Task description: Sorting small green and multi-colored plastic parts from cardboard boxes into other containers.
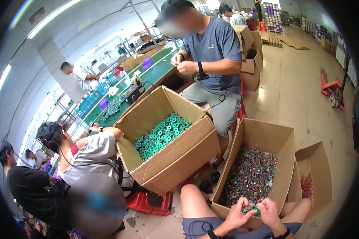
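Note:
Above my lap, my left hand (239, 214) is closed with thumb and fingers around a small green round part (253, 208). Fingers of my right hand (269, 212) pinch together at the same part's right edge; anything finer between them is too small to make out. Just beyond both hands stands an open cardboard box (288, 161), holding a mix of green round parts, dark pieces and reddish bits (249, 175).
A second carton (175, 165), left and farther off, holds green ring-shaped parts (163, 133). Right of me is another carton (321, 175) with red bits. A seated person (213, 47) works opposite; another person (91, 153) sits left by a red stool (147, 203) and green workbench (157, 63).

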Action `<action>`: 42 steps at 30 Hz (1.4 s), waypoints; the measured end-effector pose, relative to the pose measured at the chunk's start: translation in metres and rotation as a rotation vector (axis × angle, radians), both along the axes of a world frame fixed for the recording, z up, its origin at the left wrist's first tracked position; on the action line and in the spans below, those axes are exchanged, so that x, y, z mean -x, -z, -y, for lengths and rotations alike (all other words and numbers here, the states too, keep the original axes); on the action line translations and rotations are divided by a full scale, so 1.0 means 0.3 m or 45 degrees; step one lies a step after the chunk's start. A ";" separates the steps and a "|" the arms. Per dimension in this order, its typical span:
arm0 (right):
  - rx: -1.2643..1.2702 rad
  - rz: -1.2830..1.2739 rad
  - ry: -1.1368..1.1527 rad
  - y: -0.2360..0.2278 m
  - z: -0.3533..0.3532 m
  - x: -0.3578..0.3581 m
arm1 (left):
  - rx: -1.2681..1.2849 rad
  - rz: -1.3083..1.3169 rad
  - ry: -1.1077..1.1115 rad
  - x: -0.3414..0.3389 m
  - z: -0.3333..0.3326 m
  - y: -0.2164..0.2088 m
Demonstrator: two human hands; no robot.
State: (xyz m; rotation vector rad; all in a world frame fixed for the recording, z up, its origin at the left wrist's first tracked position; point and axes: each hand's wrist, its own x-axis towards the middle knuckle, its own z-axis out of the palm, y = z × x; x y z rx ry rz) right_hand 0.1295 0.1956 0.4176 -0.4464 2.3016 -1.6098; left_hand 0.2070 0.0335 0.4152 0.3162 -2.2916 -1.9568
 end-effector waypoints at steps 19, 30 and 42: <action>0.017 -0.070 -0.049 0.017 -0.003 -0.013 | 0.098 0.064 0.000 -0.011 0.005 -0.008; 0.073 0.085 0.220 0.296 -0.091 0.171 | 0.032 -0.021 -0.108 -0.026 0.127 -0.022; -0.050 0.431 0.325 0.347 -0.201 0.146 | -0.037 -0.413 -0.398 0.060 0.821 -0.652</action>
